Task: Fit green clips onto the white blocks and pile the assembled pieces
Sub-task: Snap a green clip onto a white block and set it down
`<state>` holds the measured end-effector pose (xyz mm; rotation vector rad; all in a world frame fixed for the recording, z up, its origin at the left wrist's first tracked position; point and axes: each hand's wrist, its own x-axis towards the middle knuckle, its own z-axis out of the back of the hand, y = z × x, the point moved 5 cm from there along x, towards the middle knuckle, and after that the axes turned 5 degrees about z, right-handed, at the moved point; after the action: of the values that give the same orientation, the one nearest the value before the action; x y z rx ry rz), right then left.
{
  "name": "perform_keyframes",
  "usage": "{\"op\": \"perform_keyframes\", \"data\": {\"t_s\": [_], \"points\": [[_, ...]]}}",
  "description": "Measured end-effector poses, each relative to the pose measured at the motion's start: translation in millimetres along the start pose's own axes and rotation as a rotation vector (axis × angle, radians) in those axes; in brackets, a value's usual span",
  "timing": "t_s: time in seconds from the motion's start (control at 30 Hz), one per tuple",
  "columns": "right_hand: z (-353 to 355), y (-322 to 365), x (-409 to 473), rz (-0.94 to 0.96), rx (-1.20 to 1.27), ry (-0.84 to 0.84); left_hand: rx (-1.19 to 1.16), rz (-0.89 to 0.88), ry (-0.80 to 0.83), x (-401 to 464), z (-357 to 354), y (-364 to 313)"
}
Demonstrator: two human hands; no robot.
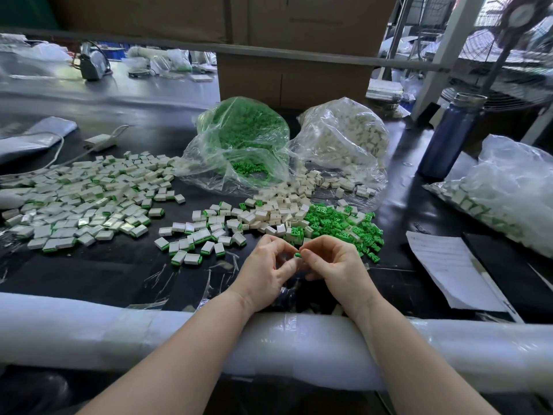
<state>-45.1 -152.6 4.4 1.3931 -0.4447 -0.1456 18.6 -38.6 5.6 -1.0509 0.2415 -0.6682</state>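
Dark surface [119, 274] carries everything. Just nearside of the loose green clips [338, 226], my left hand [266, 272] and right hand [335, 265] pinch one green clip [297, 254] together; any block is hidden. I'd seat it squarely before pressing, then toss it left onto the assembled pile [83, 202].

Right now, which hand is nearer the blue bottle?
Right. The right hand sits at the table's near edge, well below and left of the blue bottle in the picture; the left hand is beside it, farther left still.
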Motion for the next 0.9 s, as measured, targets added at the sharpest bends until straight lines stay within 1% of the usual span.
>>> {"op": "perform_keyframes", "data": {"t_s": [0.3, 0.4, 0.47, 0.6, 0.7, 0.8, 0.9], "points": [[-1.5, -1.3, 1.1, -0.027, -0.105, 0.008, 0.029, 0.002, -0.004, -1.0, -0.7, 0.1], [-1.9, 0.2, 1.2, -0.006, -0.115, 0.016, 0.022, 0.005, -0.003, -1.3, 0.0, 0.0], [0.5, 1.5, 1.0, 0.019, -0.129, -0.02, -0.013, 0.027, -0.015, -1.4, 1.1, 1.3], [14.0, 4.3, 0.8, 0.061, -0.21, -0.196, -0.089, 0.086, -0.13, -1.5, 8.2, 5.2], [20.4, 5.3, 0.3, 0.085, -0.292, -0.282, -0.116, 0.137, -0.252, -2.6, 16.1, 10.6], [24.6, 3.6, 0.1, 0.088, -0.369, -0.347, -0.056, 0.158, -0.407, -3.8, 25.9, 14.8], [31.8, 1.1, 0.1, 0.053, -0.433, -0.441, 0.049, 0.129, -0.47, -3.3, 29.0, 14.0]]}}
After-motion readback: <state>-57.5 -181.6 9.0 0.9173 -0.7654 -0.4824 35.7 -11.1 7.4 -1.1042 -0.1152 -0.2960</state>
